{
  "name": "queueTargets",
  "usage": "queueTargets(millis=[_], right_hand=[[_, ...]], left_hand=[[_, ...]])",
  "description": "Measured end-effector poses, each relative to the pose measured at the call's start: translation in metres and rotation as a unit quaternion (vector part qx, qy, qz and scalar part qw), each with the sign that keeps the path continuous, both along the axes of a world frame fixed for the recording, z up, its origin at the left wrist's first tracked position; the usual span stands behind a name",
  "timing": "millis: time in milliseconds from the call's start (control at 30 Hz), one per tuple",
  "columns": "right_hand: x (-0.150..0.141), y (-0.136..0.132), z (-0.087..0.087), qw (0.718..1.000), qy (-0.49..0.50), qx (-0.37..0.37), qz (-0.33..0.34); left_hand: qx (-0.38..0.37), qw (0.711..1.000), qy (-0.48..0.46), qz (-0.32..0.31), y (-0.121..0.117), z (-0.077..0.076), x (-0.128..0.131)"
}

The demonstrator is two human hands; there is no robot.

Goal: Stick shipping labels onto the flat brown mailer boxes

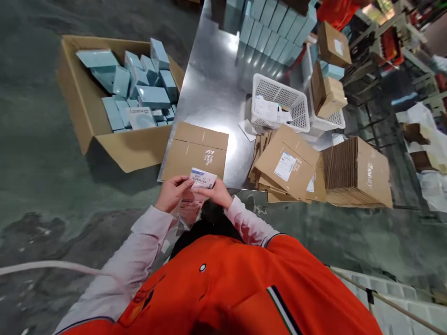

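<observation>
Barcode label pinched together between my left hand and right hand, clear plastic bag hanging below them, flattened cardboard box just beyond.

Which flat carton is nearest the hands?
The unlabelled flat carton alone on the steel table, just past the right hand; the others lie piled further right.

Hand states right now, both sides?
Left hand: closed, fingers pinching a clear plastic bag bearing a white barcode label.
Right hand: closed, holding the same bag at the label.
</observation>
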State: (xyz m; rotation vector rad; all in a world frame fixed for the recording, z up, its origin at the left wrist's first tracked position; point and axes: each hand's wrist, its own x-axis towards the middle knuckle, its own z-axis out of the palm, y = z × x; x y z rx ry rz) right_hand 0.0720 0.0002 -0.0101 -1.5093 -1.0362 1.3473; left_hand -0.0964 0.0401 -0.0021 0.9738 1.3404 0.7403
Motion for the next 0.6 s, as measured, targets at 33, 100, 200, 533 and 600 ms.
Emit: queueTargets(millis=[33, 100, 200, 533, 600], right_hand=[[0.002, 0.006, 0.001, 1.0, -0.026, 0.007, -0.005], [0.005, 0.016, 0.003, 0.997, -0.081, 0.017, 0.005], [0.004, 0.023, -0.001, 0.987, -0.148, 0.016, 0.062], [-0.015, 0.093, -0.058, 0.958, -0.284, 0.03, 0.012], [-0.009, 0.122, -0.069, 0.932, -0.362, 0.003, -0.024]], left_hand=[[-0.016, 1.0, -0.002, 0.008, 0.0, -0.003, 0.0], [-0.025, 0.999, -0.02, 0.021, -0.005, -0.013, 0.002], [-0.008, 0.998, -0.032, 0.046, -0.017, -0.03, 0.005], [-0.147, 0.985, -0.079, 0.047, -0.004, -0.083, -0.01], [-0.211, 0.971, -0.111, 0.011, -0.015, -0.092, -0.019]])
